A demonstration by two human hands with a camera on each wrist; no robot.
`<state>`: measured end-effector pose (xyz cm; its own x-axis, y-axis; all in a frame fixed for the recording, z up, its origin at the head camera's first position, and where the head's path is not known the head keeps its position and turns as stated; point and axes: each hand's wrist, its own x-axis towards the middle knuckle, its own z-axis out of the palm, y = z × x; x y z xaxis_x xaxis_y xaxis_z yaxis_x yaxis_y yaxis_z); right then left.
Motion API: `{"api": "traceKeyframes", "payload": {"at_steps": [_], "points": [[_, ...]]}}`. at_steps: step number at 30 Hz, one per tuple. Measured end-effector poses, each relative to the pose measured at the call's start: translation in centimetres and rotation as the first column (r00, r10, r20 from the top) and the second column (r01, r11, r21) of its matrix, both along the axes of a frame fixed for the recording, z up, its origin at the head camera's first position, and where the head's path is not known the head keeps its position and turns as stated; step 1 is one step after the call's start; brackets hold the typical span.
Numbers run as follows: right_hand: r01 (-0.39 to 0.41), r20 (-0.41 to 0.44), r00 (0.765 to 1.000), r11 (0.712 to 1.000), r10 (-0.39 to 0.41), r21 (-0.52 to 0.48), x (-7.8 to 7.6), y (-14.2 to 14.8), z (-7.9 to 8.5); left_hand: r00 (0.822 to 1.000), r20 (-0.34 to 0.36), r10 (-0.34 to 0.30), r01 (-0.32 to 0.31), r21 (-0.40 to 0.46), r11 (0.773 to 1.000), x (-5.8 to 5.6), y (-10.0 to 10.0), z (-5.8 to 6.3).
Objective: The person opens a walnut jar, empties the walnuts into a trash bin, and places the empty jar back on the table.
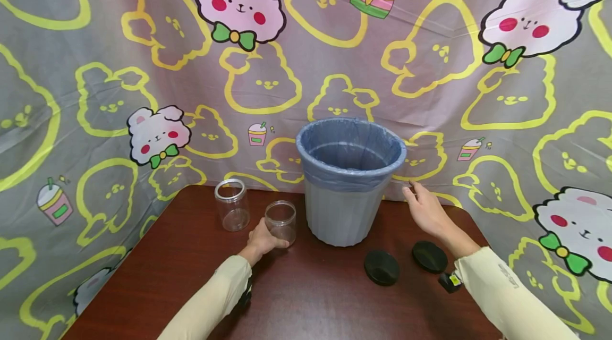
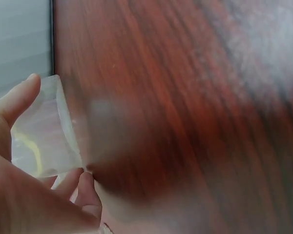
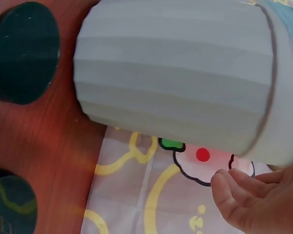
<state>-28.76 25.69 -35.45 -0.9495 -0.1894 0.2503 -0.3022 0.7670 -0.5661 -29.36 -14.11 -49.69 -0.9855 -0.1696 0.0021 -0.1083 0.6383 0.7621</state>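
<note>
My left hand [image 1: 263, 240] grips a clear jar [image 1: 282, 218] low on its side, thumb across the front. The left wrist view shows the jar [image 2: 46, 131] between the thumb and the curled fingers. A second clear jar [image 1: 232, 206] with a pale rim stands to the left. Beside the right side of a grey bin [image 1: 341, 212], my right hand [image 1: 425, 210] is raised with loosely bent fingers. In the right wrist view this hand [image 3: 259, 195] holds nothing visible and looks apart from the bin [image 3: 176, 73].
A blue bag [image 1: 351, 172] lines the bin and folds over its rim. Two round black lids [image 1: 381, 267] [image 1: 430, 256] lie on the brown table [image 1: 315, 297], right of the bin. A patterned cloth [image 1: 334, 64] hangs behind and around the table.
</note>
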Motion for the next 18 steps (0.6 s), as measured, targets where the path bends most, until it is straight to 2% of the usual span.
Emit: {"api": "traceKeyframes", "payload": {"at_steps": [4,11,15,18], "points": [[0.000,0.041,0.999,1.000,-0.001,0.031,0.2,0.3,-0.3,1.000,0.031,0.001,0.000,-0.037,0.999,-0.1,-0.3,0.1],[-0.025,0.068,0.997,0.995,0.018,0.098,0.8,0.8,-0.7,0.999,0.047,0.005,-0.004,-0.019,1.000,0.0,-0.7,0.1],[-0.048,0.072,0.997,0.989,0.038,0.143,1.2,1.0,-1.0,1.000,0.006,-0.028,0.028,0.019,0.999,0.3,-1.1,0.8],[-0.051,0.064,0.997,0.983,0.040,0.175,1.6,1.2,-1.3,0.996,-0.030,-0.083,0.084,0.019,0.996,0.7,-1.7,2.1]]}}
